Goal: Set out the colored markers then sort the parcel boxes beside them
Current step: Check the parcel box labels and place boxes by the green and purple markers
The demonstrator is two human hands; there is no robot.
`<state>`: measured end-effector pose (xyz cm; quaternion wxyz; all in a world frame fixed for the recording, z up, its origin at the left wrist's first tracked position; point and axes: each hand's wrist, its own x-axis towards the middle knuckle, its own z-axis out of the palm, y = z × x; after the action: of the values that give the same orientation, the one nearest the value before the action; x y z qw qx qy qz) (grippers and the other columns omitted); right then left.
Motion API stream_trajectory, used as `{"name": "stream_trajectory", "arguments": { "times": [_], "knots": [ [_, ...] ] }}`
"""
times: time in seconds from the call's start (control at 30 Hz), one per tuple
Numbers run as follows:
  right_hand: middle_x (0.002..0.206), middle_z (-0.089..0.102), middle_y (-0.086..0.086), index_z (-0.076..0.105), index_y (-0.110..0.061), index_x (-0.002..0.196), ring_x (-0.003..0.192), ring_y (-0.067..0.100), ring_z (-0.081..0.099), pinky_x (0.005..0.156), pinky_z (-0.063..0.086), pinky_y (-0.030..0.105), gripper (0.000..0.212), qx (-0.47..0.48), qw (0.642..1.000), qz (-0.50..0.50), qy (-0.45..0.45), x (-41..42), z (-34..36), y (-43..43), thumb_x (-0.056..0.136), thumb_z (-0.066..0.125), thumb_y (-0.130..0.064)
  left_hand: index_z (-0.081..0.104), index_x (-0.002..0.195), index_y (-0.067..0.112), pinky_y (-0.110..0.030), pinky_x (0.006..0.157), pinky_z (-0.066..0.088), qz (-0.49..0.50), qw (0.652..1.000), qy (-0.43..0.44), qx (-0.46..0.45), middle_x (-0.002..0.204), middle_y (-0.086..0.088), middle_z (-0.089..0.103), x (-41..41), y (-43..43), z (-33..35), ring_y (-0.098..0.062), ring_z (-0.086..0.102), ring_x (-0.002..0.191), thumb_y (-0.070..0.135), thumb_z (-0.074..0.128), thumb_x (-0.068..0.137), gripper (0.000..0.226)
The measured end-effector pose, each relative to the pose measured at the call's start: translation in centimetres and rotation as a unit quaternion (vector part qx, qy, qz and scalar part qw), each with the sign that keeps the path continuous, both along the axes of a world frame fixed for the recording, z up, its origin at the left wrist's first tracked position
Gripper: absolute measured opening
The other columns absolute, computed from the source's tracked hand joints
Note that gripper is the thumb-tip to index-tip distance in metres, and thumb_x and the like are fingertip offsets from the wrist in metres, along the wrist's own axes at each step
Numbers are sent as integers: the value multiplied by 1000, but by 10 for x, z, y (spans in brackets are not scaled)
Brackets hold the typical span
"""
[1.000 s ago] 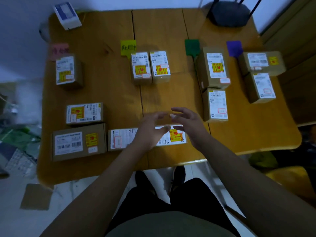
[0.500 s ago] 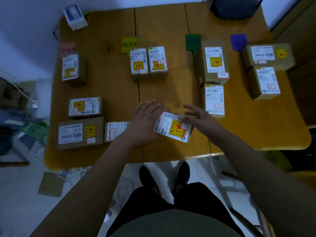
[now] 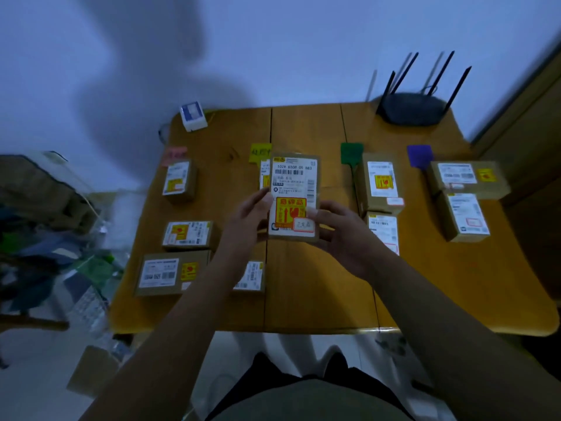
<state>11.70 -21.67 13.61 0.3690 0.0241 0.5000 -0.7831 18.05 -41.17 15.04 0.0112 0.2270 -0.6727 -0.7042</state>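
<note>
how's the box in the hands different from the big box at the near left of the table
The held box is lifted off the table between the left hand and right hand; the big box lies flat on the table. The held box stands with its long side upright, while the big box runs sideways. The held box's label covers nearly its whole face; the big box shows more bare cardboard. Both are brown cardboard with a white label and a yellow sticker.

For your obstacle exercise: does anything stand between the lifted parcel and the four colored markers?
Partly. The parcel is held above the table by both hands. Sorted boxes sit right below each marker, so it must go beside or below them.
</note>
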Motion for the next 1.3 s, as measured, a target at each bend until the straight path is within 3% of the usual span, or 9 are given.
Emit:
{"name": "stream_trajectory", "arguments": {
  "times": [0.23, 0.47, 0.57, 0.7, 0.77, 0.83, 0.97, 1.1, 1.3],
  "knots": [
    [120, 78, 15, 59, -11, 136, 109, 32, 76, 82, 63, 34, 49, 22, 1000, -10, 7, 1, 3, 5, 91, 78, -19, 64, 135, 30, -35, 76, 64, 6, 999, 5, 38, 107, 2, 81, 1, 4, -5, -21, 79, 97, 42, 62, 100, 37],
    [124, 75, 12, 60, -17, 141, 112, 27, 76, 92, 63, 42, 50, 111, 988, -84, 65, 5, -5, 29, 94, 77, -20, 56, 141, 34, -24, 64, 61, -13, 997, 1, 75, 112, -2, 78, -21, 30, -21, -16, 79, 92, 32, 61, 102, 39],
    [131, 71, 12, 59, -15, 144, 115, 31, 73, 85, 62, 38, 51, 162, 974, -137, 84, 8, -6, 53, 96, 75, -22, 57, 139, 37, -19, 61, 59, -55, 996, 0, 70, 105, 11, 78, -39, 59, -32, -7, 78, 87, 28, 59, 104, 36],
    [131, 73, 13, 64, -12, 139, 116, 33, 73, 99, 59, 46, 44, 205, 955, -200, 83, 10, -12, 95, 97, 73, -19, 54, 133, 43, -6, 57, 51, -133, 991, 15, -4, 82, 37, 73, -61, 107, -50, 14, 71, 77, 32, 60, 103, 32],
    [127, 76, 10, 66, -11, 137, 113, 28, 75, 95, 61, 41, 41, 214, 948, -223, 76, 9, -18, 118, 97, 73, -18, 58, 141, 34, -11, 62, 54, -161, 985, 26, -55, 87, 33, 70, -69, 133, -57, 10, 71, 77, 36, 59, 104, 38],
    [124, 77, 8, 67, -11, 135, 112, 26, 75, 93, 62, 40, 40, 232, 940, -243, 66, 6, -26, 140, 96, 74, -19, 61, 142, 24, -30, 75, 61, -180, 978, 30, -100, 95, 26, 70, -76, 158, -63, -1, 72, 84, 38, 56, 104, 41],
    [112, 81, 1, 74, -19, 121, 103, 20, 78, 79, 62, 30, 25, 261, 928, -265, 35, -8, -49, 184, 96, 74, -21, 61, 143, 22, -50, 92, 58, -197, 975, -16, -100, 128, 1, 71, -91, 205, -77, -21, 70, 108, 39, 57, 104, 43],
    [110, 81, 0, 72, -15, 125, 95, 16, 79, 75, 63, 29, 28, 287, 922, -260, 19, -33, -79, 230, 97, 73, -19, 55, 146, 20, -49, 90, 59, -232, 969, -72, -52, 134, 0, 67, -108, 249, -96, -20, 68, 108, 28, 58, 104, 43],
    [118, 78, 9, 70, -7, 130, 106, 28, 76, 96, 61, 49, 32, 301, 934, -193, -23, -72, -135, 272, 99, 70, -15, 67, 128, 29, -30, 77, 56, -192, 968, -117, -113, 124, 4, 72, -124, 294, -129, -11, 68, 100, 26, 60, 101, 28]
  ]
}}
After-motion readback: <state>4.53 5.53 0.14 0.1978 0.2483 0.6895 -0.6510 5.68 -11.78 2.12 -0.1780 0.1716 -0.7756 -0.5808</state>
